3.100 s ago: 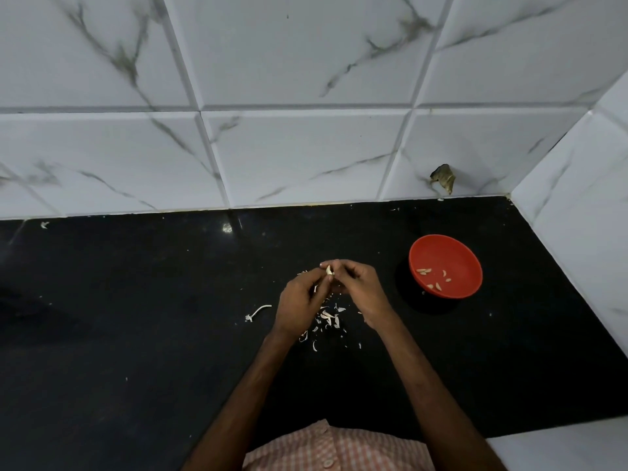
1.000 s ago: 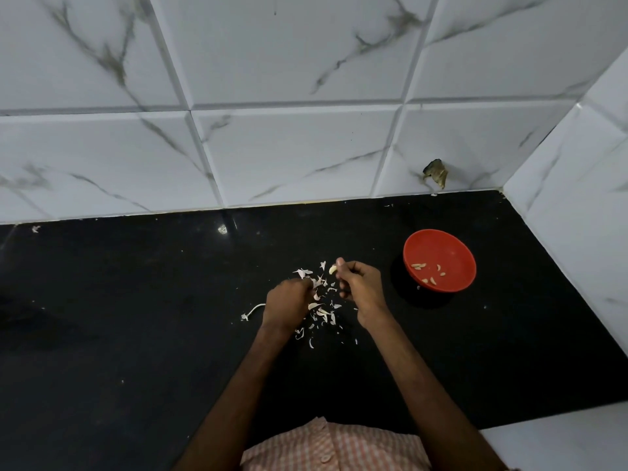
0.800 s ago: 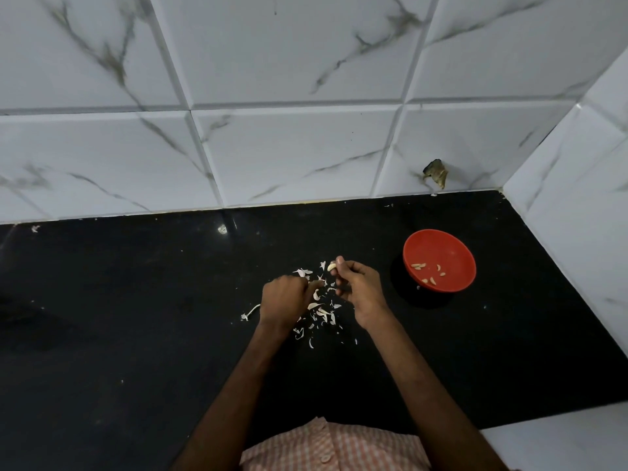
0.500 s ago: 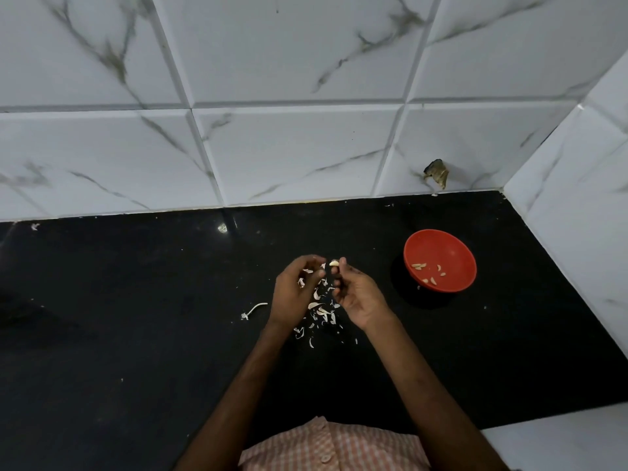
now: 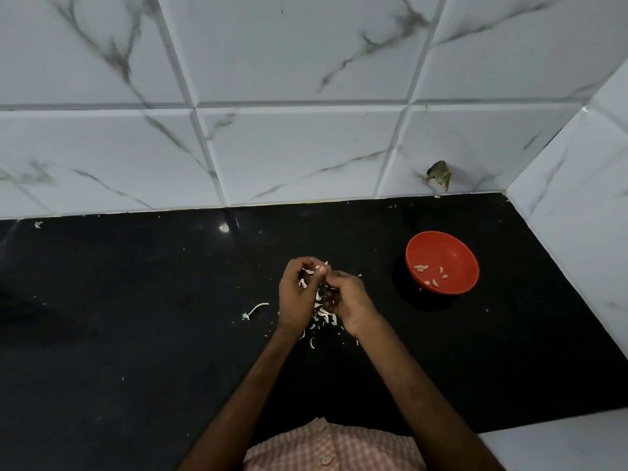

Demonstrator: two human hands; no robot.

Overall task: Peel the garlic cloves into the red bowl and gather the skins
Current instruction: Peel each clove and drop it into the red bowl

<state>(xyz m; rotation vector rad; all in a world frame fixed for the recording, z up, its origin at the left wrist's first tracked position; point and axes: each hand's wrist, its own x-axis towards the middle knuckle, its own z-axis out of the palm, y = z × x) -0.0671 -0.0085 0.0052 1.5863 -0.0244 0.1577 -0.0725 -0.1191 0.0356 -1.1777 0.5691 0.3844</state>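
Garlic clove (image 5: 320, 267) pinched by left hand (image 5: 296, 295) and right hand (image 5: 350, 300) over the skins (image 5: 324, 315), likely so peel drops there (red bowl (image 5: 455, 248) close right).

Both bare forearms reach forward and converge at mid-frame. Left hand (image 5: 296, 295): back toward the camera, fingers curled, tips pinching a garlic clove (image 5: 319, 267). Right hand (image 5: 351, 300): fingers curled inward, tips against the left hand's; its own grip is hidden.
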